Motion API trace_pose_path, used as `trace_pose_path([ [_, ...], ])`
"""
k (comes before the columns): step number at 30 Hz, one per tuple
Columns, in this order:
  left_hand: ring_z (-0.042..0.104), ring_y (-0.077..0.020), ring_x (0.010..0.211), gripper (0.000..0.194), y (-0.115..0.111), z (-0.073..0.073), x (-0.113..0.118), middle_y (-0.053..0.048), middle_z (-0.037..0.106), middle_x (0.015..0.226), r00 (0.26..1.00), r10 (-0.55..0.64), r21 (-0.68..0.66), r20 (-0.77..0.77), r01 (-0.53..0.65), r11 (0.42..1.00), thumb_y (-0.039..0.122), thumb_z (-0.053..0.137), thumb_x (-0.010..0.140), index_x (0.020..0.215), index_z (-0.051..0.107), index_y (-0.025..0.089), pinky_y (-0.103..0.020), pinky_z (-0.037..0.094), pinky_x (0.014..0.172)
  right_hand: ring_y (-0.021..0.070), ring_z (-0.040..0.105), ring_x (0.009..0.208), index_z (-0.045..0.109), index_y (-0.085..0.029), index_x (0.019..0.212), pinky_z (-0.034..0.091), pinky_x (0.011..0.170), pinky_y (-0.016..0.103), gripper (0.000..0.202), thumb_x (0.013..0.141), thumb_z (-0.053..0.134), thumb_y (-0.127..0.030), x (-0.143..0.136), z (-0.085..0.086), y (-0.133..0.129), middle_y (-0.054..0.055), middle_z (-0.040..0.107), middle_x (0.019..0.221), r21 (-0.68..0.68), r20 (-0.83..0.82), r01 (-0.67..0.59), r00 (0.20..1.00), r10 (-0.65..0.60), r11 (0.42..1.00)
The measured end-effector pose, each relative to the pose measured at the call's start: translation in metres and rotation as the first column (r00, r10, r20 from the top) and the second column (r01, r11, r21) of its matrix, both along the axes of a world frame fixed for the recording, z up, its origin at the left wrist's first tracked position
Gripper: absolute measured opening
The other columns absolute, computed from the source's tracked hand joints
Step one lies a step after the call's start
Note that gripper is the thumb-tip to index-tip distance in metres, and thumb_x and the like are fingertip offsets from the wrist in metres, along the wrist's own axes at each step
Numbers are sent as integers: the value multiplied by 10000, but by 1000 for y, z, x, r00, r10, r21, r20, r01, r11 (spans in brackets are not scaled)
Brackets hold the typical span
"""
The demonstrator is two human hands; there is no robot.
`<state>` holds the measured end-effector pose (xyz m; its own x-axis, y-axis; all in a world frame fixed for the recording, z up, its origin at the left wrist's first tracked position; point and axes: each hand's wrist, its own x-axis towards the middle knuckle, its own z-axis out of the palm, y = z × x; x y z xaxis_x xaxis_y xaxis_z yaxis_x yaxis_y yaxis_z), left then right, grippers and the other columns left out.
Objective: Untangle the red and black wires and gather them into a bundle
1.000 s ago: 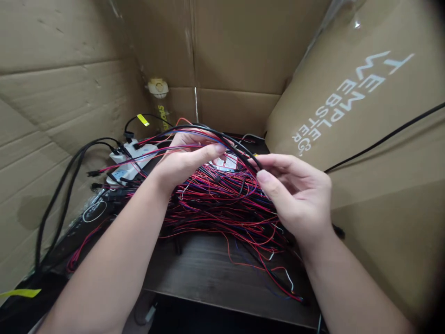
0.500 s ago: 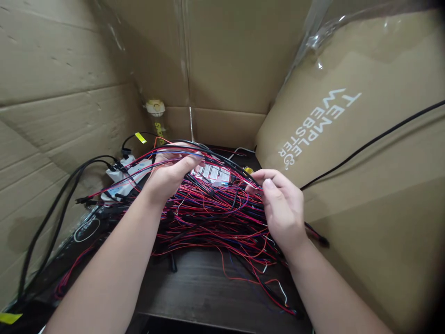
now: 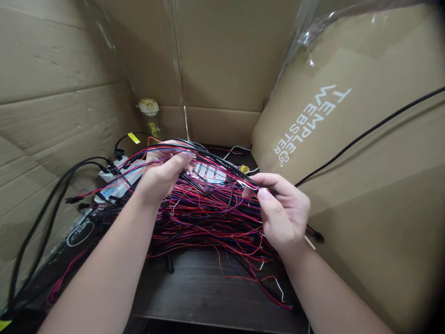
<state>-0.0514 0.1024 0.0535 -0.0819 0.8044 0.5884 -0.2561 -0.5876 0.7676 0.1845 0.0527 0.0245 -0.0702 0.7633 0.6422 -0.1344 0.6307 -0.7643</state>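
Note:
A thin bundle of wires [image 3: 222, 162], black, red and blue, stretches between my two hands. My left hand [image 3: 167, 169] is closed round it, thumb on top, and loose wire ends trail off to the left. At the bundle's right part, my right hand [image 3: 281, 206] pinches it between thumb and fingers, near a short white piece of wire. Below both hands lies a large tangled heap of wires [image 3: 208, 227], mostly red and black with some blue. Behind the heap, a white printed label [image 3: 208, 172] is partly covered by wires.
Cardboard walls [image 3: 219, 60] enclose the dark tabletop [image 3: 194, 292] on three sides. At the left stands a white power strip [image 3: 120, 183] with black plugs. A yellow-capped bottle [image 3: 149, 109] and a roll of yellow tape [image 3: 244, 169] are at the back. A black cable [image 3: 368, 130] crosses the right wall.
The view has shifted slightly, moving the surroundings a little to the left. My right hand has dropped slightly and turned a bit; both hands keep hold of the wires.

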Motion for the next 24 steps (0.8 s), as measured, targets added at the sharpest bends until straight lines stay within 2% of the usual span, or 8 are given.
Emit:
trace_pose_path([
  [4,608,-100,594,156,0,1,0,10,678,684,1000,-18,17,4,18,1000,298,864,744,762,739,206,-234,523,598,118,734,761,745,-245,1141,610,702,221,176,1004,641,-282,-2,0,-2,33,773,964,4,-39,8,999,-8,1000],
  [8,614,-91,620,210,0,2,0,0,719,773,1000,-23,20,3,23,1000,297,868,751,929,779,227,-214,525,593,108,747,789,756,-265,1153,595,731,197,189,1023,618,-258,-3,-1,-2,15,781,895,21,-44,18,999,-17,1000],
  [12,602,-87,604,248,-2,2,-1,19,694,681,998,-55,0,9,55,998,277,858,766,998,779,238,-199,515,605,106,738,749,768,-269,1145,578,719,211,206,1037,596,-241,-5,-2,-2,5,771,824,54,-63,30,998,-26,998],
  [19,592,-104,624,406,-5,2,-5,-2,710,746,993,-115,-13,2,115,993,274,845,773,1169,754,262,-228,500,624,123,728,703,787,-239,1080,585,669,240,197,1035,595,-251,-6,0,-3,22,763,809,46,-94,48,995,-44,998],
  [24,578,-104,628,471,-4,4,-4,8,689,726,993,-116,4,7,116,993,271,862,750,1207,748,268,-229,494,630,122,705,665,794,-218,1015,575,621,238,209,1032,599,-291,-6,2,-5,28,738,781,17,-80,66,995,-64,998],
])
